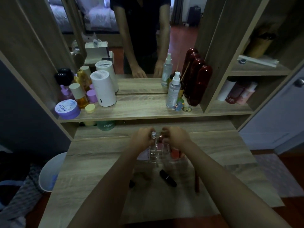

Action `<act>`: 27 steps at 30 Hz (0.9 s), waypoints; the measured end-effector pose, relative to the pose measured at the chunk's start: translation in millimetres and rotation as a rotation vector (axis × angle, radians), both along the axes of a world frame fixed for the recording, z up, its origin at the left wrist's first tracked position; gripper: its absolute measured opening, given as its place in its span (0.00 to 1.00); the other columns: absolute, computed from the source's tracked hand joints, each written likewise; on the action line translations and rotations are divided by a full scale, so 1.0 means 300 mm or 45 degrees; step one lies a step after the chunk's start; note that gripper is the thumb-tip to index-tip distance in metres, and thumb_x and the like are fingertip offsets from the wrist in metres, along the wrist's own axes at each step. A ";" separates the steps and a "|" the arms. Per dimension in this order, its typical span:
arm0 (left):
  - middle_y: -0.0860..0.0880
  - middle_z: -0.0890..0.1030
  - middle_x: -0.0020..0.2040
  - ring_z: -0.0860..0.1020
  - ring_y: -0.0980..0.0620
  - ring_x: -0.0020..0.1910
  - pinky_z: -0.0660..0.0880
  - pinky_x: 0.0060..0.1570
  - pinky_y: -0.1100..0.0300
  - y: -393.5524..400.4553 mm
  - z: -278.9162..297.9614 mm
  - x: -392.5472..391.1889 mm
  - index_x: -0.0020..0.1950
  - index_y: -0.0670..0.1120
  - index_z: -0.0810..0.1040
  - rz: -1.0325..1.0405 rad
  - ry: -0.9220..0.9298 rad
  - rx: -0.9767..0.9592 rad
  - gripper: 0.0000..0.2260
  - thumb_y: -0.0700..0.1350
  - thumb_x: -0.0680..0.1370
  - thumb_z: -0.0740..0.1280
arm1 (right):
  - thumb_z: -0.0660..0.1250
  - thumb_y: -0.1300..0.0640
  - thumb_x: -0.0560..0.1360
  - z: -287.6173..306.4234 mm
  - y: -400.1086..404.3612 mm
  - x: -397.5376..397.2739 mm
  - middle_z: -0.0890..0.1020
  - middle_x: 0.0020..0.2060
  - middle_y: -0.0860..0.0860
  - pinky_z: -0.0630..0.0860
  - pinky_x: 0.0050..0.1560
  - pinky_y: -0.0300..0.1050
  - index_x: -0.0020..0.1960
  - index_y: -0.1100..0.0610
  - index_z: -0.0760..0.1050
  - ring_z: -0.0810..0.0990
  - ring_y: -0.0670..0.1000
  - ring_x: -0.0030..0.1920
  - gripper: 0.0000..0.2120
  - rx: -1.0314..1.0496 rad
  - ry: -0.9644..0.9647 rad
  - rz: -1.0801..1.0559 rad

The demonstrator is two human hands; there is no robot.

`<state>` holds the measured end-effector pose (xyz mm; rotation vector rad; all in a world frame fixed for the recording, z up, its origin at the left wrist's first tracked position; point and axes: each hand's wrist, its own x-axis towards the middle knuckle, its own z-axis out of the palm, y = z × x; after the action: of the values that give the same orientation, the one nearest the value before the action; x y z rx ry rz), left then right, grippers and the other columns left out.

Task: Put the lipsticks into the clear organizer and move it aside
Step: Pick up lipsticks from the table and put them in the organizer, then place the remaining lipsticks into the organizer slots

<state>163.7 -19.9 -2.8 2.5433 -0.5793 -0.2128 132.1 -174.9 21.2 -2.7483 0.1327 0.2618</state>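
Observation:
The clear organizer (156, 155) stands in the middle of the wooden vanity top (92, 162), with pink and red items showing in its cells. My left hand (141, 137) is above its far left side, fingers closed on a silver-capped lipstick (153, 134). My right hand (176, 137) is above its far right side, closed on a small reddish lipstick (160, 137). A black lipstick (167, 178) lies on the table in front of the organizer. A thin red pencil-like stick (197, 181) lies to its right. Another dark lipstick (131, 183) is partly hidden beside my left forearm.
A raised shelf (139, 111) behind holds a white cylinder (103, 89), jars, bottles, a spray bottle (173, 91) and dark red bottles (199, 84) before a mirror. Side cubbies at the right hold more bottles. A white bin (51, 171) stands left of the table.

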 end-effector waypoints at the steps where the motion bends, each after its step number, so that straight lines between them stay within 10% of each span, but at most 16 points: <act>1: 0.46 0.82 0.50 0.79 0.50 0.48 0.74 0.46 0.58 -0.001 0.001 0.000 0.56 0.46 0.76 0.002 0.011 -0.002 0.11 0.41 0.73 0.69 | 0.69 0.55 0.75 0.009 -0.030 -0.010 0.81 0.59 0.54 0.77 0.55 0.48 0.65 0.54 0.74 0.79 0.55 0.59 0.19 0.025 -0.054 -0.050; 20: 0.43 0.82 0.53 0.80 0.46 0.51 0.77 0.54 0.55 0.099 0.002 0.003 0.55 0.41 0.79 0.086 0.044 -0.070 0.14 0.39 0.70 0.73 | 0.68 0.60 0.75 -0.167 -0.263 -0.335 0.80 0.28 0.55 0.78 0.25 0.40 0.35 0.60 0.75 0.80 0.51 0.24 0.10 0.249 0.779 -0.601; 27: 0.43 0.77 0.50 0.77 0.45 0.48 0.74 0.48 0.53 0.129 -0.001 -0.036 0.50 0.42 0.78 0.135 -0.074 -0.052 0.09 0.42 0.71 0.71 | 0.65 0.52 0.79 0.059 -0.356 -0.316 0.81 0.32 0.59 0.75 0.26 0.41 0.42 0.64 0.76 0.78 0.51 0.24 0.16 0.686 0.443 -0.783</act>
<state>152.8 18.8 -3.2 2.5391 -0.4646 -0.0887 37.3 -281.8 39.1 -1.9915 0.8441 0.5077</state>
